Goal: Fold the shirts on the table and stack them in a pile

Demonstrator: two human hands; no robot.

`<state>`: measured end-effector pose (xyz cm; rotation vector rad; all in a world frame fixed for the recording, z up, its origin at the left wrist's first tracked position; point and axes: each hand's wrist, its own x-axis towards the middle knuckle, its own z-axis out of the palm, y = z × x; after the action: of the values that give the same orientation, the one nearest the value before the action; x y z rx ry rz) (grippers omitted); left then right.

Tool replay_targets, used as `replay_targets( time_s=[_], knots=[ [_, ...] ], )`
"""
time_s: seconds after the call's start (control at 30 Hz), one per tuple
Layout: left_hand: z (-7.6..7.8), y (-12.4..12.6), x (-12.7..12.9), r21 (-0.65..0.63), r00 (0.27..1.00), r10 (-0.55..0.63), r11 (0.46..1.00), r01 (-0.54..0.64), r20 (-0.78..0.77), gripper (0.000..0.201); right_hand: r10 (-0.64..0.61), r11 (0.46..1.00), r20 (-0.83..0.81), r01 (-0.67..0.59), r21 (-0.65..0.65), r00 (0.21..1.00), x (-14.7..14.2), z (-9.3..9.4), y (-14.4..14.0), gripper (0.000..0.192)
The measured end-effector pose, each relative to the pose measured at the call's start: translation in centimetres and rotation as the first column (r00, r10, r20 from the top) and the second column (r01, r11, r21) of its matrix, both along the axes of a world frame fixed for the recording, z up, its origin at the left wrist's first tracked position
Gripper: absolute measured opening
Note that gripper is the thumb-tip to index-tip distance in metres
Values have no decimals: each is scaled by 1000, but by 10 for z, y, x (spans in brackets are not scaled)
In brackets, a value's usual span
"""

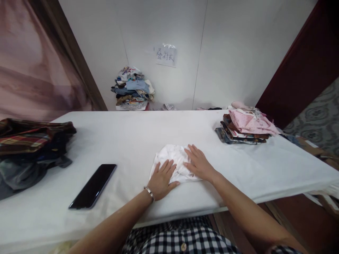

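Under both flat palms, a folded white garment is pressed onto the table; left hand and right hand fingers spread. Black phone lies well left.

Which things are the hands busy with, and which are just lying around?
In use:
left hand and right hand, both flat on the folded white cloth garment

Lying about:
black flat phone
pink-topped stack of folded clothes
dark plaid clothes heap
mixed clothes pile by the wall
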<state>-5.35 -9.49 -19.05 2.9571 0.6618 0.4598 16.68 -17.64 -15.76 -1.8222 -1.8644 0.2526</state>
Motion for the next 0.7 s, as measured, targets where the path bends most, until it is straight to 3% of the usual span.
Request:
replay_targets(
  time_s=[0.1,0.17,0.23,0.3,0.4,0.43,0.5,0.6,0.63,0.7],
  knots=[
    [-7,3,-3,-19,1000,3,1000,-3,-19,63,54,973,9,-51,-226,998,7,-11,7,58],
    [-3,1,-9,-20,1000,9,1000,-9,0,64,54,967,-22,-58,-249,998,11,-16,5,58],
    [6,-5,-16,-2,1000,-4,1000,4,23,65,39,980,-87,-55,-193,995,14,-16,-1,60],
    [16,-12,-21,22,998,-51,999,50,36,60,1,999,-172,-7,-37,985,13,-11,-13,57],
    [25,-13,-19,4,992,-125,992,125,12,47,-47,979,-390,119,164,920,-2,-2,-40,38],
    [25,-10,-16,-14,991,-137,990,137,0,43,-55,982,-496,137,131,867,-10,0,-49,34],
    [26,-3,-8,-46,989,-146,988,146,-18,35,-121,993,-725,90,-81,678,-26,-1,-67,36],
    [31,7,5,-50,995,-99,994,99,6,28,-363,919,-892,-57,-391,270,-46,-6,-81,43],
    [34,7,9,-40,997,-64,997,66,36,27,-409,901,-901,-90,-424,145,-49,-6,-81,48],
    [42,2,15,-9,994,-25,1000,26,109,26,-386,918,-921,-120,-378,-47,-54,-5,-75,51]
  ],
)
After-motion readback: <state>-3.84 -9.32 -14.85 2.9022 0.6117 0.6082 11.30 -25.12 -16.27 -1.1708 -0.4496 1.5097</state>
